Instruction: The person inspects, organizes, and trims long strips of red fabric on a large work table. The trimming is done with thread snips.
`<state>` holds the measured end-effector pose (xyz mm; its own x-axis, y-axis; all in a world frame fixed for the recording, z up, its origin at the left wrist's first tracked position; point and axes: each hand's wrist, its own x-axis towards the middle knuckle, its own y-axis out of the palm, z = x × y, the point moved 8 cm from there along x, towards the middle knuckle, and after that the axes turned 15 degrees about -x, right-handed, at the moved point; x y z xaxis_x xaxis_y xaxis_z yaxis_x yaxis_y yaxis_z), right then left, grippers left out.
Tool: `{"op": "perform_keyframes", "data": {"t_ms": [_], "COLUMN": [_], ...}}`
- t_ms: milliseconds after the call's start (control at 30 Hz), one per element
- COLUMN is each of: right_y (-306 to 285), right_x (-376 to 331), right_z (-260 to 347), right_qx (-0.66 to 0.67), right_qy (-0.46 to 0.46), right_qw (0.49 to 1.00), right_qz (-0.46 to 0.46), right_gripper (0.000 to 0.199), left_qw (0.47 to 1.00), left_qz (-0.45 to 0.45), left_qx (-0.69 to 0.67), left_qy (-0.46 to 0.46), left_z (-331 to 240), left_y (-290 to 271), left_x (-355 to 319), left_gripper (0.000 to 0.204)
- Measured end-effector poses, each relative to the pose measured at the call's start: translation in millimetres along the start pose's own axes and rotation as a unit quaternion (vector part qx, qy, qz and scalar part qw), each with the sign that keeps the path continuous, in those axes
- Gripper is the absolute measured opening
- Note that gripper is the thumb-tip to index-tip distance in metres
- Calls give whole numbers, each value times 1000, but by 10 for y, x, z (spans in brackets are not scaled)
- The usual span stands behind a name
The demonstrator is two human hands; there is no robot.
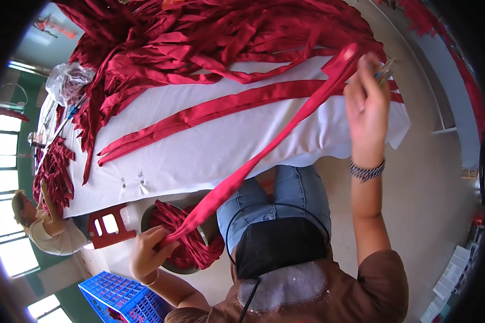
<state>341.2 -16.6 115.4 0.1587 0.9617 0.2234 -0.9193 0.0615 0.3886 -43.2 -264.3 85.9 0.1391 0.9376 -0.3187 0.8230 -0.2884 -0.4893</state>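
From my remote station, bright windows (6, 180) register at left, then a co-worker (54, 229), lower body partly hidden. The left hand (148, 253) pinches the lower end of the red strip (221, 194), which slants up past the white-covered table (172, 169). At its upper end, the right hand (367, 99) is blurred, beside an indistinct tool (383, 71); I cannot tell its grip. Pale floor (409, 188) extends rightward; dark rim crops the room.
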Motion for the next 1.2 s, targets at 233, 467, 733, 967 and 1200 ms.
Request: {"op": "perform_keyframes", "data": {"t_ms": [233, 467, 733, 967, 1200], "right_y": [-39, -168, 33, 4, 109], "right_x": [973, 1610, 28, -334, -482], "right_z": [486, 45, -434, -1005, -1196], "right_qx": [-277, -621, -550, -558, -32], "right_qy": [-56, -204, 31, -8, 325], "right_qw": [955, 756, 817, 817, 938], "right_qz": [-93, 32, 171, 148, 115], "right_gripper": [21, 31, 40, 37, 32], "left_qw": [961, 945, 928, 905, 859], "left_qz": [-70, -241, -191, -149, 8], "left_qx": [-263, -123, -315, -396, -469], "left_qy": [48, 181, 56, 37, 206], "left_z": [77, -190, 82, 1, -303], "left_y": [511, 752, 1038, 1046, 1083], "left_x": [517, 747, 669, 705, 517], "left_gripper": [18, 16, 22, 15, 17]}}
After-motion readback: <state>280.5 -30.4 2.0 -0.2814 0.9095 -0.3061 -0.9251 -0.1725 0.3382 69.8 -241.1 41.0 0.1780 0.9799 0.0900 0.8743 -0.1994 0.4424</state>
